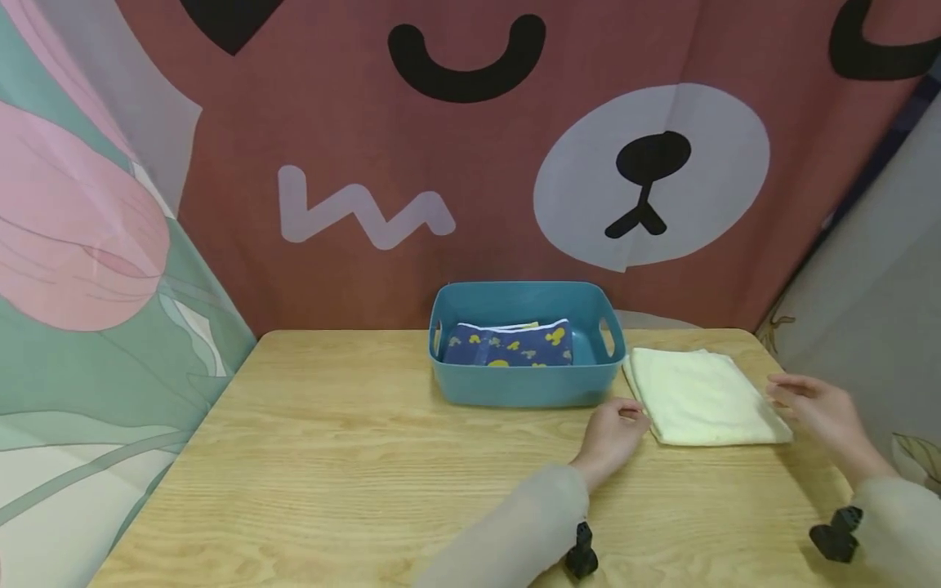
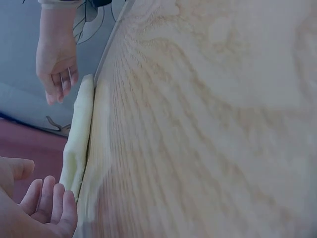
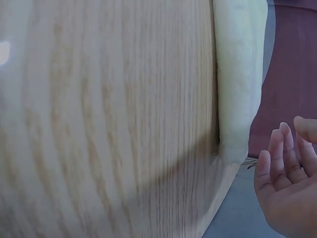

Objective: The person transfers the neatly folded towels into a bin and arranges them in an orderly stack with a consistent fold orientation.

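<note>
A person's hands frame a folded, pale yellow cloth [image 1: 709, 400] lying flat at the far right of a wood-grain worktop [image 1: 316, 465]. The left hand [image 1: 610, 441] is at the cloth's near left corner, fingers loosely bent and thumb apart, gripping nothing; whether the fingertips touch the edge cannot be told. The right hand [image 1: 827, 416] hangs just off the right edge, its fingers relaxed and slightly bent, the thumb held away from them and the grasp likewise empty.

Just left of the cloth stands a blue basket [image 1: 525, 388] with a handle slot in each end. Inside lies a folded navy cloth [image 1: 532, 349] patterned in yellow and grey, toward the basket's left side. Pale sleeves [image 1: 515, 523] cover both forearms, with a small black device [image 1: 581, 551] at each wrist. Behind the worktop hangs a reddish-brown curtain [image 1: 353, 122] printed with an animal's face; at left, a green curtain [image 1: 95, 376] bears a large pink flower.
</note>
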Demonstrator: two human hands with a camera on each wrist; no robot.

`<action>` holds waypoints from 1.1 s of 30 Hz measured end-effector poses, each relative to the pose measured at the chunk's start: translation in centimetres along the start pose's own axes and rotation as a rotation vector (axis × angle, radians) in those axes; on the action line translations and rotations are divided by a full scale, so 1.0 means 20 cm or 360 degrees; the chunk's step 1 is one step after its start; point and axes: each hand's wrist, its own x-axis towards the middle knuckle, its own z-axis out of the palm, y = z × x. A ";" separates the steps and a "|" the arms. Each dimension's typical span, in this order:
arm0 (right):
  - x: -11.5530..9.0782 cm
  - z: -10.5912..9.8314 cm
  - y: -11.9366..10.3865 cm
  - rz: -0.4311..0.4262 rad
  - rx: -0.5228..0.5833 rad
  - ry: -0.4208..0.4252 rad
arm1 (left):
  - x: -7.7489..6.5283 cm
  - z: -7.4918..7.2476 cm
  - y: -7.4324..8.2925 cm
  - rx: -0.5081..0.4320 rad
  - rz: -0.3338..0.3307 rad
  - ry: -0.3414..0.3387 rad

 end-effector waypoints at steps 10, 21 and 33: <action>0.04 0.02 0.02 -0.0045 -0.0004 -0.0013 | 0.01 0.04 0.00 -0.0031 -0.0017 -0.0003; 0.08 0.03 0.08 -0.0020 0.0041 0.0045 | 0.03 0.05 -0.01 0.0069 -0.0033 -0.0002; 0.09 0.05 0.12 0.0032 0.0029 0.0068 | 0.05 0.06 -0.01 0.0234 -0.0047 0.0026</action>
